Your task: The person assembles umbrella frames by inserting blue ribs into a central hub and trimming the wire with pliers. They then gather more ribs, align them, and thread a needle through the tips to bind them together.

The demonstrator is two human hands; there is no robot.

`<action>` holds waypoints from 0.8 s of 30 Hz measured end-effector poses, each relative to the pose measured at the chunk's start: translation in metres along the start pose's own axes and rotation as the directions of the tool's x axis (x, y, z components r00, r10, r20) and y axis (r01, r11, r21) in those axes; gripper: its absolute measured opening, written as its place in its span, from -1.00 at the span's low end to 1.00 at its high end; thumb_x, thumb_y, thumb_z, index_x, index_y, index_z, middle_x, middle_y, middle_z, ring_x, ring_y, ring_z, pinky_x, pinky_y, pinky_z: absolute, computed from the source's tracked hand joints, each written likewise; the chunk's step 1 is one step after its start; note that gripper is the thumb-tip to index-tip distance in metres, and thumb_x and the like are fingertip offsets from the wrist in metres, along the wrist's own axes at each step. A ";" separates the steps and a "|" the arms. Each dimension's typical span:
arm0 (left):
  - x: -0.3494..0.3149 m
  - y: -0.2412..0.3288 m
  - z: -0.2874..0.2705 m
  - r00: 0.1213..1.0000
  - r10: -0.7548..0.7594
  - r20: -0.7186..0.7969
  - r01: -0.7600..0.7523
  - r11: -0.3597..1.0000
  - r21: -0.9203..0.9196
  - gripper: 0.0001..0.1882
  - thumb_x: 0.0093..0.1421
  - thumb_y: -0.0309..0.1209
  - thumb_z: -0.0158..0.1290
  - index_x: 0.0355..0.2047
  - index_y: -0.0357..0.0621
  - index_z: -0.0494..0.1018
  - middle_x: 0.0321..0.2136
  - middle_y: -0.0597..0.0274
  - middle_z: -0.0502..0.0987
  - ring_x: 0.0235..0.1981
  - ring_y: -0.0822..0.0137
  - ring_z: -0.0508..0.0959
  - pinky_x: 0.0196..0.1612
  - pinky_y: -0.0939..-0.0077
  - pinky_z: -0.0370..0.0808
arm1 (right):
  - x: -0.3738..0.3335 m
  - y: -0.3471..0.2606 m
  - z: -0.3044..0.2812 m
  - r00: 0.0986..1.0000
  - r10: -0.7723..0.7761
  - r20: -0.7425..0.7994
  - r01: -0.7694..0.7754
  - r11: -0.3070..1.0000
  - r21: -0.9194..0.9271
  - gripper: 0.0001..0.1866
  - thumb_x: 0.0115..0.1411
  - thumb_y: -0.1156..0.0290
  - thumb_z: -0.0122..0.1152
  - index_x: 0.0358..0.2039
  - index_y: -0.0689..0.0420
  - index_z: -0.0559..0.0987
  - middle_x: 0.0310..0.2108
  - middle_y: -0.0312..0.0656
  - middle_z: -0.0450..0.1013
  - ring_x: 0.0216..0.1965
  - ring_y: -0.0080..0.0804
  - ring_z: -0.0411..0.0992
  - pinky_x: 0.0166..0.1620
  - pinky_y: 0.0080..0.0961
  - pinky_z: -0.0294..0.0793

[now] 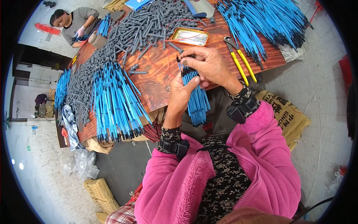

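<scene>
A bundle of thin blue tubes (198, 106) with black ends hangs at the table's front edge. My left hand (179, 93) is wrapped round its upper part, thumb across the front. Over the bundle's black top ends, my right hand (214, 67) is closed, thumb and fingers pinched together. Whatever sits between those fingertips is too small to make out. A stray blue tube with a black tip stands up at the left of the bundle, beside the right fingertips. Close behind my hands lies a shallow yellow-rimmed tin (190, 37) holding thin pale pieces.
Grey plastic fittings (140, 28) are heaped over the wooden table (153, 91). More blue tubes lie at the left (115, 102) and far right (266, 22). Yellow-handled pliers (238, 61) rest at the right edge. Red thread (150, 56) trails across. A co-worker (80, 24) works at far left.
</scene>
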State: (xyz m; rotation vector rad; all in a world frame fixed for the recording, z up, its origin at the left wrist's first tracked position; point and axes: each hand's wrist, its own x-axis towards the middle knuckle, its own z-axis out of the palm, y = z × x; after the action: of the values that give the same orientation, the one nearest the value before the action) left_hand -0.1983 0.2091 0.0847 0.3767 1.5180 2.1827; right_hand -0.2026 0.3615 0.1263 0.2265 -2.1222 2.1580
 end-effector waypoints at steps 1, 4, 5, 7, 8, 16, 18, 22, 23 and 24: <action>0.000 -0.002 -0.001 0.999 0.038 -0.012 -0.038 0.998 -0.040 -0.86 0.30 -0.50 0.10 -0.16 -0.27 0.49 -0.33 0.20 0.62 -0.32 0.38 0.65 -0.23 0.50 0.62 | 0.000 -0.002 0.001 1.000 0.023 -0.011 -0.022 0.999 0.031 -0.78 0.25 0.41 0.27 -0.13 0.22 0.63 -0.62 -0.43 0.49 -0.73 -0.84 0.26 -0.68 -0.75 0.18; 0.001 -0.002 -0.005 1.000 0.026 0.005 -0.026 0.999 -0.034 -0.87 0.30 -0.49 0.09 -0.17 -0.27 0.49 -0.34 0.20 0.62 -0.32 0.38 0.65 -0.23 0.51 0.62 | 0.001 -0.002 0.001 1.000 0.020 -0.008 -0.020 1.000 -0.007 -0.77 0.25 0.41 0.27 -0.12 0.22 0.62 -0.60 -0.42 0.51 -0.73 -0.85 0.26 -0.68 -0.75 0.18; 0.001 -0.002 -0.006 1.000 0.019 0.014 -0.019 0.999 -0.031 -0.87 0.31 -0.49 0.09 -0.17 -0.26 0.49 -0.34 0.20 0.62 -0.33 0.38 0.65 -0.23 0.51 0.62 | 0.001 -0.002 0.001 1.000 0.019 -0.006 -0.019 0.999 -0.026 -0.76 0.25 0.41 0.27 -0.11 0.23 0.62 -0.60 -0.41 0.52 -0.72 -0.85 0.26 -0.68 -0.75 0.18; 0.001 0.000 -0.003 1.000 0.020 -0.005 -0.020 0.999 -0.025 -0.88 0.30 -0.49 0.10 -0.20 -0.27 0.50 -0.36 0.20 0.62 -0.35 0.39 0.64 -0.25 0.51 0.62 | 0.001 -0.001 0.001 1.000 0.026 -0.006 -0.026 1.000 -0.017 -0.76 0.25 0.41 0.27 -0.10 0.23 0.62 -0.59 -0.41 0.52 -0.72 -0.85 0.27 -0.68 -0.75 0.18; 0.001 0.001 0.000 1.000 0.019 -0.023 -0.019 1.000 -0.018 -0.90 0.29 -0.49 0.11 -0.23 -0.27 0.51 -0.38 0.19 0.62 -0.37 0.39 0.63 -0.26 0.51 0.61 | 0.000 0.000 0.000 0.999 0.033 -0.008 -0.033 0.999 -0.007 -0.75 0.25 0.41 0.26 -0.09 0.23 0.62 -0.59 -0.41 0.52 -0.72 -0.85 0.27 -0.68 -0.75 0.18; 0.002 0.001 0.000 0.999 0.013 -0.037 -0.014 0.999 -0.042 -0.90 0.27 -0.49 0.13 -0.27 -0.27 0.52 -0.39 0.18 0.61 -0.39 0.39 0.63 -0.28 0.51 0.61 | -0.002 -0.005 -0.001 0.994 0.108 0.026 -0.110 0.992 0.066 -0.72 0.27 0.39 0.23 -0.05 0.24 0.61 -0.57 -0.42 0.51 -0.72 -0.85 0.26 -0.66 -0.77 0.19; 0.001 0.000 0.000 0.999 0.014 -0.035 -0.015 0.999 -0.046 -0.90 0.27 -0.49 0.14 -0.26 -0.27 0.52 -0.39 0.18 0.61 -0.39 0.38 0.63 -0.28 0.51 0.61 | -0.002 -0.003 -0.003 0.993 0.113 0.030 -0.115 0.990 0.079 -0.72 0.28 0.38 0.22 -0.04 0.24 0.60 -0.56 -0.42 0.51 -0.72 -0.86 0.26 -0.66 -0.78 0.20; 0.001 -0.002 -0.001 1.000 0.010 -0.027 -0.011 0.999 -0.051 -0.89 0.26 -0.48 0.15 -0.25 -0.27 0.52 -0.39 0.19 0.61 -0.38 0.38 0.63 -0.28 0.49 0.62 | -0.001 0.005 -0.008 0.994 0.084 0.069 -0.090 0.992 0.091 -0.70 0.28 0.37 0.20 -0.05 0.27 0.60 -0.54 -0.37 0.52 -0.70 -0.78 0.32 -0.68 -0.71 0.31; 0.002 -0.003 -0.001 0.999 0.013 -0.031 -0.014 0.999 -0.042 -0.89 0.26 -0.48 0.15 -0.25 -0.27 0.52 -0.39 0.19 0.61 -0.38 0.37 0.63 -0.27 0.48 0.62 | -0.001 0.006 -0.008 0.994 0.088 0.065 -0.093 0.992 0.083 -0.70 0.29 0.35 0.19 -0.05 0.26 0.60 -0.53 -0.39 0.52 -0.70 -0.81 0.30 -0.67 -0.74 0.27; 0.003 -0.004 0.000 0.999 0.017 -0.035 -0.018 0.999 -0.034 -0.88 0.26 -0.48 0.15 -0.24 -0.27 0.52 -0.39 0.19 0.61 -0.37 0.37 0.64 -0.27 0.48 0.62 | -0.001 0.006 -0.008 0.994 0.091 0.062 -0.096 0.993 0.075 -0.70 0.30 0.33 0.19 -0.04 0.24 0.60 -0.52 -0.41 0.51 -0.70 -0.83 0.28 -0.65 -0.78 0.23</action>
State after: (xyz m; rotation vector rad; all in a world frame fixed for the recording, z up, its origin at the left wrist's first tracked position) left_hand -0.2000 0.2115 0.0807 0.3439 1.4989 2.2363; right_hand -0.2034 0.3695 0.1200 0.2026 -2.1224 2.3163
